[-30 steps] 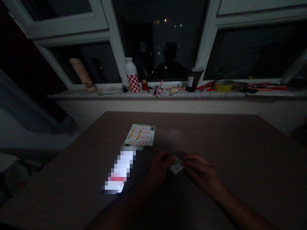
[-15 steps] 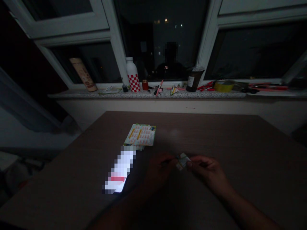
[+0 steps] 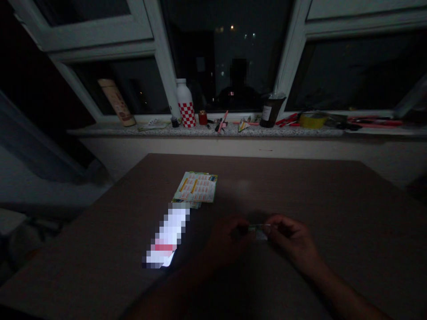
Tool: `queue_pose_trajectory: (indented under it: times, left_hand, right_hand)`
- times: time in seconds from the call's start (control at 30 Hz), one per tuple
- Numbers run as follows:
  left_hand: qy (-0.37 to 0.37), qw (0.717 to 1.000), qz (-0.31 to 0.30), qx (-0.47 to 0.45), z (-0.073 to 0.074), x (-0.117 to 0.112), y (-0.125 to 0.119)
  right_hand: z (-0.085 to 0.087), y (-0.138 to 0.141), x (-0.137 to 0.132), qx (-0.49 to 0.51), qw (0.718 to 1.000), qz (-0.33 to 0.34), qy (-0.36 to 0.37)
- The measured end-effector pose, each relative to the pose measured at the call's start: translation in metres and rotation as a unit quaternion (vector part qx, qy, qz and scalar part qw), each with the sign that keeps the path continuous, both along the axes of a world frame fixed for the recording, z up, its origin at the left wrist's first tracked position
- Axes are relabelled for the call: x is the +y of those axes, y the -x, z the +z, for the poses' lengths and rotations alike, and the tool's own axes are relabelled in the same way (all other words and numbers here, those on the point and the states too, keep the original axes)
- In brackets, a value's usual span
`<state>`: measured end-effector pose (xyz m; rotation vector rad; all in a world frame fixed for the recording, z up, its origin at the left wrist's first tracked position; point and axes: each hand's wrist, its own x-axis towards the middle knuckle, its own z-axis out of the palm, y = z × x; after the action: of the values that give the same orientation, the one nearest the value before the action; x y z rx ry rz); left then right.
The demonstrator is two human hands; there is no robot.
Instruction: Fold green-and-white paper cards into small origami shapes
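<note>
A small piece of printed paper (image 3: 261, 234), pale with a green edge, is pinched between my two hands above the table. My left hand (image 3: 230, 235) lies in deep shadow, its fingers closed at the paper's left end. Thumb and fingers of my right hand (image 3: 291, 233) grip the right end. Left of my hands, a lit phone (image 3: 168, 235) rests on the table with its screen blurred out. Just beyond the phone sits a stack of printed paper sheets (image 3: 196, 187) with yellow and red print.
The brown table (image 3: 300, 178) meets the wall below a stone windowsill (image 3: 193, 132). On the sill stand a tan tumbler (image 3: 116, 102), a checkered bottle (image 3: 186, 104), a small red jar (image 3: 202, 118), a dark drink cup (image 3: 269, 112) and a yellow tape roll (image 3: 312, 120).
The small paper has tilted from a raised, slanted pose to a flatter one, showing its edge. Both hands have shifted slightly. The phone and paper stack stay put.
</note>
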<state>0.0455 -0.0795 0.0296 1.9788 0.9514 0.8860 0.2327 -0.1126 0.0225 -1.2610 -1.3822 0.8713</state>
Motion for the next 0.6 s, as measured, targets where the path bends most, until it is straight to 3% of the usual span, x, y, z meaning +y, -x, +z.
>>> queue_pose_trajectory:
  times: [0.13, 0.3, 0.6]
  left_hand:
    - [0.034, 0.999, 0.019, -0.023, 0.004, 0.000, 0.000]
    - [0.037, 0.999, 0.025, -0.014, 0.003, 0.000, 0.000]
    - [-0.048, 0.997, -0.054, 0.030, -0.007, -0.002, -0.004]
  right_hand:
    - [-0.001, -0.001, 0.001, 0.044, 0.999, 0.003, 0.027]
    - [-0.002, 0.000, -0.001, -0.007, 1.000, 0.003, -0.015]
    - [0.000, 0.006, -0.002, -0.121, 0.985, 0.060, -0.111]
